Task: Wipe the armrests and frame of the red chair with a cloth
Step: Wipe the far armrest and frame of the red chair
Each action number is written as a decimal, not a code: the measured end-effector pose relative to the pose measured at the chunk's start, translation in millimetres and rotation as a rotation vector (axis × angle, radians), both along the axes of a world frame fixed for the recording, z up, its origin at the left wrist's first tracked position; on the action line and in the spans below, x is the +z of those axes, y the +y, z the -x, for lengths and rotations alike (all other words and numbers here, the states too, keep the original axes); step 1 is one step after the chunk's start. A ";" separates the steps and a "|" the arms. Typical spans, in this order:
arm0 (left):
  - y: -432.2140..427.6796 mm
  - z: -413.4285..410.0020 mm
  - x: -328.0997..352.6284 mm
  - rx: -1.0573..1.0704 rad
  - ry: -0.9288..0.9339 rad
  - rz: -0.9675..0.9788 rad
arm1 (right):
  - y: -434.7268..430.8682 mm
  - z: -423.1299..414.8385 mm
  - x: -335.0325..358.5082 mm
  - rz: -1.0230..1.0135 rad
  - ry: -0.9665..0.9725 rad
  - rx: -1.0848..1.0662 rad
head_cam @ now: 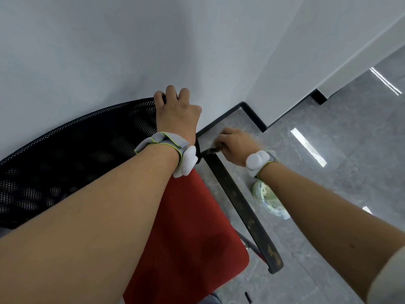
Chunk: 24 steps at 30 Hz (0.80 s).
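The red chair stands close against the grey wall, its red seat in the lower middle of the view and its black mesh backrest curving off to the left. Its right armrest, a dark bar running from the back of the chair toward the viewer, looks scuffed and spotted with pale marks along most of its length, so I judge the wiping to be near its start: only the far end is being worked, and the rest of this armrest, the other armrest (out of view) and the frame are left. The right hand sits at that far end, blurred, its grip closed over something at the bar; the cloth itself cannot be made out, so whether it is in that grip is unclear. The left hand rests on the top edge of the backrest, fingers curled over the rim in a steadying grip. On the grey floor beside the armrest lies a crumpled pale green and white packet.
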State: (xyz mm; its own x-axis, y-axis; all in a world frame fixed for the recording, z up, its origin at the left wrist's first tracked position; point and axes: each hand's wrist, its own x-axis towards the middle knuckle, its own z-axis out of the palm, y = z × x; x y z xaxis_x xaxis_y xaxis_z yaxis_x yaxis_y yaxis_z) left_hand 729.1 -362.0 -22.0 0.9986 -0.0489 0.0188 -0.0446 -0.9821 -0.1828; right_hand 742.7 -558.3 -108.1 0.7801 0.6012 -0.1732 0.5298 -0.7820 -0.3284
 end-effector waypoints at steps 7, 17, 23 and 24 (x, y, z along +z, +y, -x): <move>0.7 -2.0 -0.2 -0.006 -0.011 -0.003 | 15.6 33.1 -17.8 -0.100 0.013 0.108; -0.1 -2.7 2.1 -0.013 -0.017 0.007 | -13.9 19.8 12.0 0.042 0.070 0.216; -1.8 -1.2 2.4 -0.003 0.008 -0.022 | 18.7 37.1 -6.5 -0.019 0.112 0.159; -2.3 -0.4 1.7 -0.004 0.004 -0.021 | 13.9 43.1 -8.1 -0.018 0.110 0.145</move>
State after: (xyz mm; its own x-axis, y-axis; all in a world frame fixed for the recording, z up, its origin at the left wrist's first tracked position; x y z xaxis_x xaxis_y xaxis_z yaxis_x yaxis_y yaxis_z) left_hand 729.5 -364.3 -20.2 0.9985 -0.0531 0.0133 -0.0493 -0.9780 -0.2027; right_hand 699.6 -544.4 -116.1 0.6617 0.7100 -0.2410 0.5969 -0.6934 -0.4037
